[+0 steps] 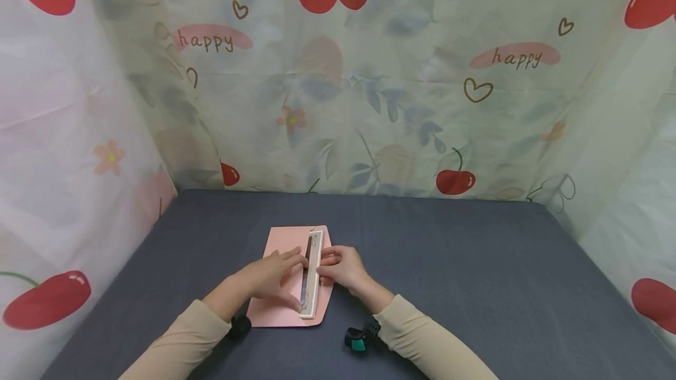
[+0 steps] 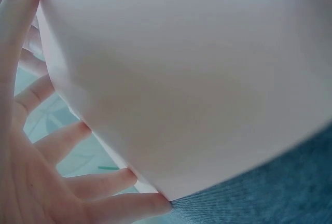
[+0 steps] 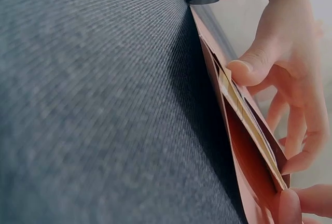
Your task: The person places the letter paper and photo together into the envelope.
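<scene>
Card (image 1: 313,274) lies partway into the pink envelope (image 1: 280,304) — left hand (image 1: 269,277) flat, pressing; right hand (image 1: 343,267) pinching the card; insertion looks unfinished.

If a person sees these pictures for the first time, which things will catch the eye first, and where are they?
First, the two hands in the middle of the dark grey table: the left hand lies flat on a pink envelope, and the right hand pinches a long white-framed card at the envelope's right edge. Behind them hangs a cloth with red cherries and the word "happy".
</scene>
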A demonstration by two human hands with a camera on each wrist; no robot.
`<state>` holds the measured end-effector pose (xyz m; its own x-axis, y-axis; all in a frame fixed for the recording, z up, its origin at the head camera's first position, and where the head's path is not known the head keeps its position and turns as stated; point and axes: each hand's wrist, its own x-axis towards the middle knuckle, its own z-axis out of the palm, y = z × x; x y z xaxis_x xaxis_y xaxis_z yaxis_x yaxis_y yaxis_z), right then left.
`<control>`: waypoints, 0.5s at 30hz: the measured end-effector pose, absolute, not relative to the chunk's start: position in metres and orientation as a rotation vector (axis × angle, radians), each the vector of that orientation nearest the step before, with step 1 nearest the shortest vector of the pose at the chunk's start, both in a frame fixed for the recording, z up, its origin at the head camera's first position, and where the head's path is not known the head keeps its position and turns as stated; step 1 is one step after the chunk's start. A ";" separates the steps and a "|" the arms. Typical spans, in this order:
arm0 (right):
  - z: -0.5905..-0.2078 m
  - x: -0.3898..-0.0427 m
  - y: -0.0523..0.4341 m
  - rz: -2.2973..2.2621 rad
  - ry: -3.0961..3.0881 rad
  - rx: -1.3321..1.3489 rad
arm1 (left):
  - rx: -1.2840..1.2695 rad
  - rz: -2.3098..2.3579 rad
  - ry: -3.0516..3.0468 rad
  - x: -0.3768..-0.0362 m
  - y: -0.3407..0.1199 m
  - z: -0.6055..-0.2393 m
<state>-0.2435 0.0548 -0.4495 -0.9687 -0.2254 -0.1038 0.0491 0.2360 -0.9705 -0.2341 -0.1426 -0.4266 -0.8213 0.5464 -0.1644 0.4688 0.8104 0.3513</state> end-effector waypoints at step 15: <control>-0.450 -0.244 0.050 -1.782 2.312 -0.118 | 0.805 0.425 2.733 -0.235 -0.143 -0.427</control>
